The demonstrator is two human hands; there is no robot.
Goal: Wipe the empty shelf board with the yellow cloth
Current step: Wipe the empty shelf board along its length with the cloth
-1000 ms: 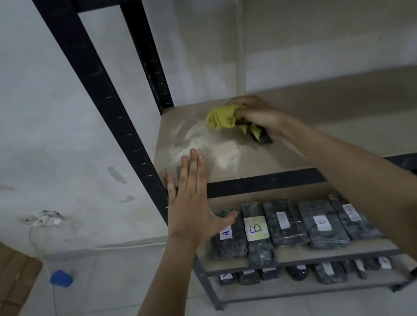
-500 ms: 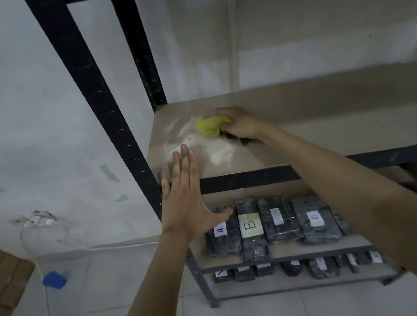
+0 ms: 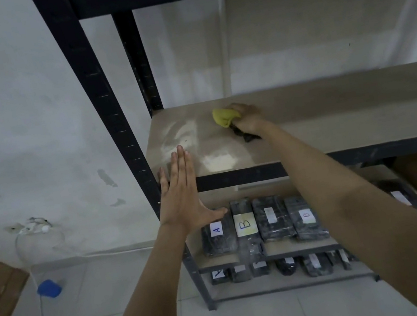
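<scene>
Bunched in the right hand point(image 3: 249, 120), just above the middle of the frame: a small crumpled yellow cloth point(image 3: 223, 116), soft and light, pressed onto the bare tan fibreboard shelf board point(image 3: 334, 119). Fingers curled over the wad, gripping it from above; a dark trailing bit below the palm, possibly shadow or another fold, hard to tell in this dim light. Likely to behave as limp fabric does: folds under pressure, slides readily over the smooth board, needs no strength but a steady downward press to lift dust. Best held as here, gathered into a pad under the palm with the yellow front edge leading.

Pale dusty smears left of the cloth, toward the board's left front corner, apparently not yet wiped. Left hand point(image 3: 183, 193) flat and relaxed, fingers straight, holding nothing, fingertips at the board's front-left edge beside the black perforated steel upright point(image 3: 110, 113). Lower centre: black wrapped packets with white lettered labels point(image 3: 244, 226) on a lower shelf, well apart from the work.
</scene>
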